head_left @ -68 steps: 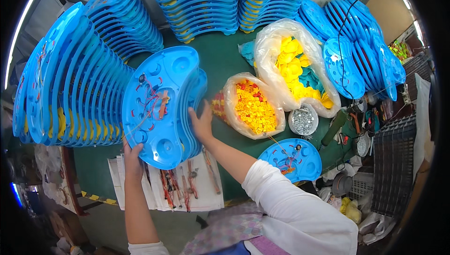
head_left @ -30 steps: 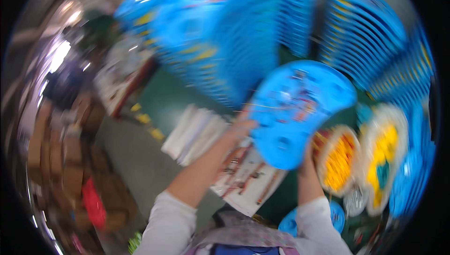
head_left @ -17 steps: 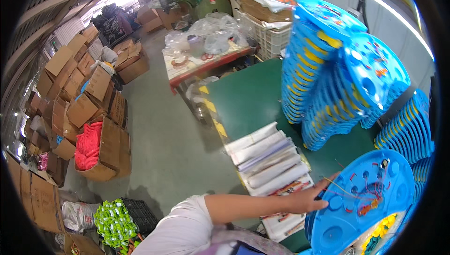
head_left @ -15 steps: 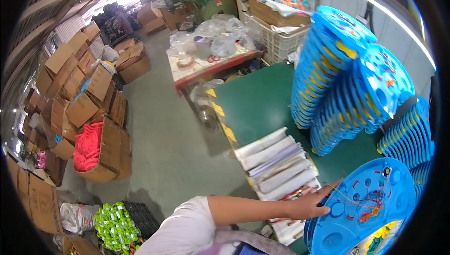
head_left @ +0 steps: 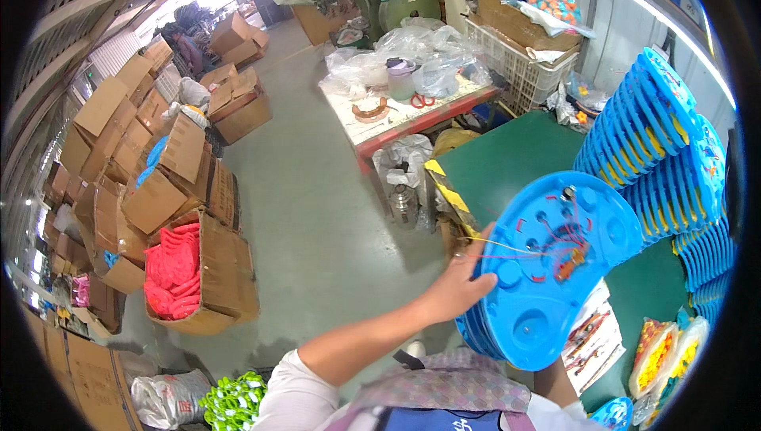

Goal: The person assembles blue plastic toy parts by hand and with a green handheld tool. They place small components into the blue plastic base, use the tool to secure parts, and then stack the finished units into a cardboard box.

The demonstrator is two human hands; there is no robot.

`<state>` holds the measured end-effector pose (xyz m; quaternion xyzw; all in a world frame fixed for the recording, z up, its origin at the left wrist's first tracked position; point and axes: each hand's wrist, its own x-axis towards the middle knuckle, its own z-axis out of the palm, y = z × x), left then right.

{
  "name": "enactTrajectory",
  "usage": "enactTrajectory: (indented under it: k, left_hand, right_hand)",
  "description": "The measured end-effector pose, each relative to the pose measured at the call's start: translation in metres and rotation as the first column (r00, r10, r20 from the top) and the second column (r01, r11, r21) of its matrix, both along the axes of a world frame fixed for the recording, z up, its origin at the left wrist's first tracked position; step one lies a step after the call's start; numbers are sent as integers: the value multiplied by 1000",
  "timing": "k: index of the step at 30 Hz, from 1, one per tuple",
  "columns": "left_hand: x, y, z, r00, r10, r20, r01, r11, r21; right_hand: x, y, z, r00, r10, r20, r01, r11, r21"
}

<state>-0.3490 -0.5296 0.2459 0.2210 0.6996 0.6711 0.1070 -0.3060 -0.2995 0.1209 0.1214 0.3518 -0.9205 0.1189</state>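
My left hand [head_left: 456,292] grips the left edge of a short stack of blue curved plastic shells [head_left: 547,288], held in front of my body. In the top shell, thin red and yellow wires run to a small orange-brown circuit board [head_left: 569,265]. A small round metallic part [head_left: 568,192] sits at its far edge. Some wires trail out over my left fingers. My right forearm [head_left: 556,387] reaches under the near side of the stack, which hides my right hand. Tall stacks of similar blue shells [head_left: 634,126] stand on the green bench [head_left: 507,158] to the right.
Papers with small wired parts [head_left: 594,344] lie under the held stack, beside bags of yellow pieces [head_left: 654,364]. Ahead, a red-edged table [head_left: 361,134] carries plastic bags and red-handled scissors [head_left: 422,101]. Cardboard boxes [head_left: 226,272], one with pink pieces, line the left.
The short stack of shells has come off the right side to the front of my body, my left hand still on its edge. My right forearm now shows beneath it. The view has shifted right.
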Motion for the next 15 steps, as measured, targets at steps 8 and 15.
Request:
enactTrajectory:
  k: [8,15]
  left_hand:
    - [-54,-99,-6,804,588,91,-589,808,-18]
    - [-109,-209,-104,724,648,-236,-637,496,-590]
  right_hand:
    - [-135,-91,-49,971,227,68,-211,959,-190]
    - [-306,-95,-39,987,67,147,-22,957,-290]
